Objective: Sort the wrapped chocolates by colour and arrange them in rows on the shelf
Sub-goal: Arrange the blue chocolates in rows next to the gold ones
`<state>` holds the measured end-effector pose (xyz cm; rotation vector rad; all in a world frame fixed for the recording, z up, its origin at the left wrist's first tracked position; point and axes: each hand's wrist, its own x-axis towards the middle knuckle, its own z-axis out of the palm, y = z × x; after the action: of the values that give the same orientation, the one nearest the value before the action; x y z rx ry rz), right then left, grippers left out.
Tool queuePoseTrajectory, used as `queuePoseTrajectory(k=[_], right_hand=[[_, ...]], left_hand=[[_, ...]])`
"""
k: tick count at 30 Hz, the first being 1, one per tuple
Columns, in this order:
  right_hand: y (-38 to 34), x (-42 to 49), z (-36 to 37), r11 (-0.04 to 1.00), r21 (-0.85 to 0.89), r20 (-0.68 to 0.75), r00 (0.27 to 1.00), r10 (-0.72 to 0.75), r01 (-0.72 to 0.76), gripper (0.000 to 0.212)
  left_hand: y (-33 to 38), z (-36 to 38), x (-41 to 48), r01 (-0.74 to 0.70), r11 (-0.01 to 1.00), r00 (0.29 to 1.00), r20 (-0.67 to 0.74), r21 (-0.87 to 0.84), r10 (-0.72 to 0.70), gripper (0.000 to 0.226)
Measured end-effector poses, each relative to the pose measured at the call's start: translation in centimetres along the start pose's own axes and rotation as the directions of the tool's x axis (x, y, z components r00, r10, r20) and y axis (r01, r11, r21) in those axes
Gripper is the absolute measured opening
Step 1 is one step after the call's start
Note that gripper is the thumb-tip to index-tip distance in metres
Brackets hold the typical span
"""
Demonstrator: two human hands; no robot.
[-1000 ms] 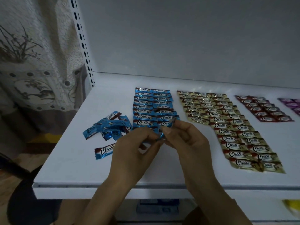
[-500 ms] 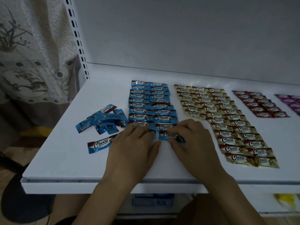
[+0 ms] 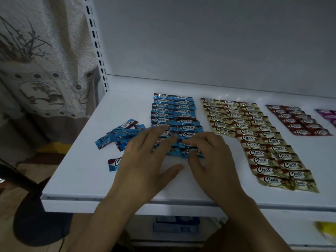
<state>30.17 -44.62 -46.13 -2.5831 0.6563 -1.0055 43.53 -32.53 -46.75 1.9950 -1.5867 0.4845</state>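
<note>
Bare shelf (image 3: 125,104) behind the blue rows (image 3: 172,110) and in front by the edge. A loose blue pile (image 3: 123,135) crowds their left, gold rows (image 3: 254,135) their right, thin gap between. Near end's under the left hand (image 3: 145,160) and right hand (image 3: 211,157).

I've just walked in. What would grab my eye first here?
The neat colour blocks on the white shelf: blue rows at left, gold rows in the middle, red rows to the right. At the blue rows' near end the left hand lies flat on the wrappers and the right hand pinches the front blue chocolate. A loose blue pile lies further left.
</note>
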Motion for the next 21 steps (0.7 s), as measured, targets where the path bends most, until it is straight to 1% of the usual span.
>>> queuePoseTrajectory(k=[2,5,8,10,11,12,14,16,18,21], right_hand=[[-1.1,0.6,0.6,0.999,0.037,0.011,1.0,-0.026,0.025,0.032],[-2.9,1.8,1.5,0.993,0.076,0.017,0.996,-0.088,0.086,0.026],[-4.4,3.2,2.3,0.989,0.07,0.043,0.99,-0.134,0.131,0.029],[-5.4,4.3,2.7,0.989,0.076,0.097,0.987,-0.131,0.124,0.03],[-5.7,4.9,3.0,0.99,0.074,0.128,0.984,-0.127,0.119,0.031],[-5.9,5.4,3.2,0.991,0.07,0.157,0.98,-0.124,0.114,0.032],[-6.1,6.4,3.6,0.994,0.062,0.221,0.969,-0.106,0.095,0.03],[-6.3,7.0,4.2,0.996,0.041,0.298,0.951,-0.084,0.075,0.028],[-6.8,7.4,5.2,0.994,-0.045,0.37,0.926,-0.076,0.1,0.029],[-7.8,7.6,6.6,0.952,-0.224,0.465,0.881,-0.084,0.209,0.028]], left_hand=[[-2.6,-1.1,-0.4,-0.004,0.999,0.995,0.103,0.032,0.001,0.082],[-6.3,-2.4,-0.8,0.075,0.99,0.956,0.275,0.119,-0.105,0.105],[-7.9,-2.3,-0.2,0.1,0.985,0.896,0.417,0.143,-0.152,0.107],[-8.4,-2.1,0.2,0.124,0.986,0.866,0.474,0.11,-0.162,0.106],[-8.7,-2.1,0.3,0.137,0.988,0.868,0.471,0.074,-0.156,0.103],[-8.9,-2.2,0.2,0.138,0.99,0.888,0.44,0.028,-0.137,0.098],[-9.7,-2.2,-0.3,0.112,0.993,0.929,0.359,-0.029,-0.094,0.078],[-10.5,-2.5,-0.7,0.092,0.995,0.949,0.306,-0.039,-0.076,0.062],[-10.8,-2.8,-0.8,0.117,0.991,0.956,0.277,-0.062,-0.096,0.054],[-10.4,-2.9,-0.8,0.171,0.978,0.965,0.22,-0.12,-0.142,0.047]])
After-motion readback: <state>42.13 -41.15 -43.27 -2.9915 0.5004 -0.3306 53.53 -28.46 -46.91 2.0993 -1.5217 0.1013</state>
